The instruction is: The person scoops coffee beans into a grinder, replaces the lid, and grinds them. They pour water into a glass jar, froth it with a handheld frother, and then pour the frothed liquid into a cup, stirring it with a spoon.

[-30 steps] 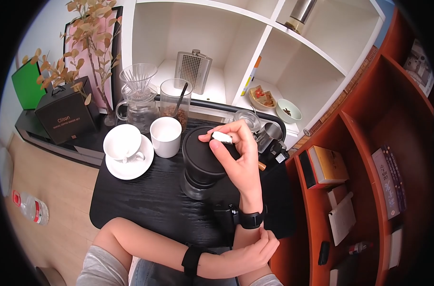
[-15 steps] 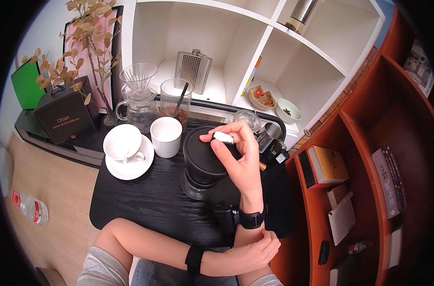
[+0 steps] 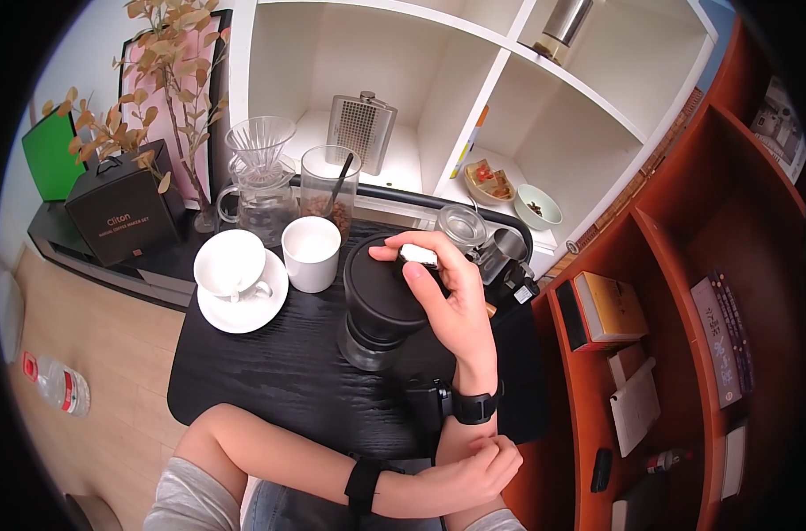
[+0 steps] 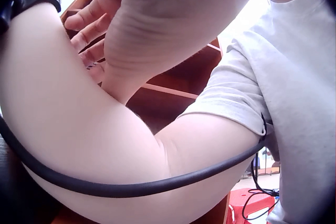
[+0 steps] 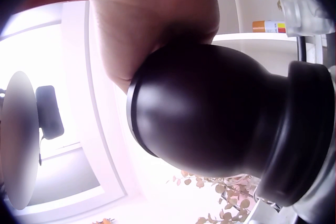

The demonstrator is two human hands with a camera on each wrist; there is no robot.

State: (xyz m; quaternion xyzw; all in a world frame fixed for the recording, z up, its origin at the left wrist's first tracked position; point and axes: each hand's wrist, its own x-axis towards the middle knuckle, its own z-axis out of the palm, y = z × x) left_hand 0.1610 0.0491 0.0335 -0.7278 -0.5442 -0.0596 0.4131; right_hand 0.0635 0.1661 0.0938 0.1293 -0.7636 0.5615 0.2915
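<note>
In the head view a black coffee grinder (image 3: 381,296) with a clear lower jar stands on the black table (image 3: 279,367). My right hand (image 3: 456,301) is at its flat top, thumb and fingers pinching a small black-and-white piece (image 3: 418,256) over the lid. The right wrist view shows the grinder's rounded dark body (image 5: 205,111) close below the palm, which hides the fingertips. My left hand (image 3: 478,478) rests across the right forearm below the black wristband. From the left wrist view, its fingers (image 4: 94,32) reach loosely past that forearm and hold nothing.
Left of the grinder are a white mug (image 3: 310,257) and a white cup (image 3: 230,265) on a saucer. Behind them stand a glass dripper (image 3: 259,150) and a glass (image 3: 329,181) of beans. A metal pitcher (image 3: 502,252) stands beyond my right hand, a bookshelf (image 3: 668,257) to the right.
My right hand has shifted slightly to the right with the small piece between its fingers. The left hand stays on the right forearm.
</note>
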